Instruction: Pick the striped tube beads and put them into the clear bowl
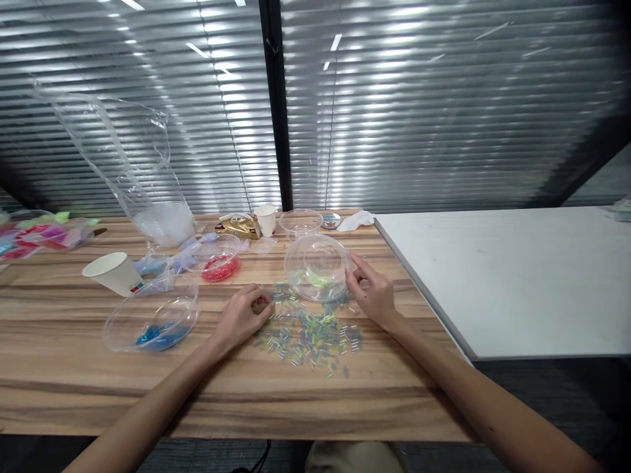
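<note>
My right hand [371,289] grips the right rim of a clear plastic bowl [318,259], thumb and fingers closed on its edge. The bowl is tilted toward me and has some yellow-green bits inside. In front of it, a loose pile of small tube-like pieces [310,335], yellow-green, clear and bluish, spreads over the wooden table [236,401]. My left hand [246,310] rests at the pile's left edge, fingers curled and thumb drawn in. Whatever lies between those fingers, if anything, is too small to make out.
Left of my hands are a clear bowl with blue pieces [152,325], a tilted paper cup [114,272] and a bowl with red pieces [220,259]. Farther back stand another clear bowl [300,223], a gold packet [239,226] and a large plastic bag [165,220]. A white table [507,282] adjoins right.
</note>
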Tool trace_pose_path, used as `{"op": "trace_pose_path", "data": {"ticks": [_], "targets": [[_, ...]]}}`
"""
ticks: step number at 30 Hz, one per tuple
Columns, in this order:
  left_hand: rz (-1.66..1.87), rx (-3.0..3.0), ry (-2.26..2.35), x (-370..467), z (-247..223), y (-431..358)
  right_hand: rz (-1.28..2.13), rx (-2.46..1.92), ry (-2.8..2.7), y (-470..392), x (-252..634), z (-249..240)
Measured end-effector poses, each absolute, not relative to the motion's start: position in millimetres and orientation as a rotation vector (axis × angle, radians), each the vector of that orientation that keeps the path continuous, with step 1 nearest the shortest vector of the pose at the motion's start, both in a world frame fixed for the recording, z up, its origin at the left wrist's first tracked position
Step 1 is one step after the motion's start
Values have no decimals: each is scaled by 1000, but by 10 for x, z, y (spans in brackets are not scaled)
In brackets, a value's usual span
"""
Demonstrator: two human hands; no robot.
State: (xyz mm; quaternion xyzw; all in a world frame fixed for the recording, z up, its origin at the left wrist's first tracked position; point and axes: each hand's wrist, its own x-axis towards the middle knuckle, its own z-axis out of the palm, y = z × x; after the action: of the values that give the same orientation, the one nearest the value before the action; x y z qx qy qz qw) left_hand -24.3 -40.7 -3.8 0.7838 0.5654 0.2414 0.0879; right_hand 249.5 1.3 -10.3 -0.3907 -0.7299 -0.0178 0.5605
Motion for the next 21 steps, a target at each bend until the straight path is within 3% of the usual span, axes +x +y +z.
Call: {"op": "trace_pose_path", "data": {"ticks": [21], "targets": [[725,2313,1640,-300,-31,-376,-52,-910,-1728,22,2496,-109]]}}
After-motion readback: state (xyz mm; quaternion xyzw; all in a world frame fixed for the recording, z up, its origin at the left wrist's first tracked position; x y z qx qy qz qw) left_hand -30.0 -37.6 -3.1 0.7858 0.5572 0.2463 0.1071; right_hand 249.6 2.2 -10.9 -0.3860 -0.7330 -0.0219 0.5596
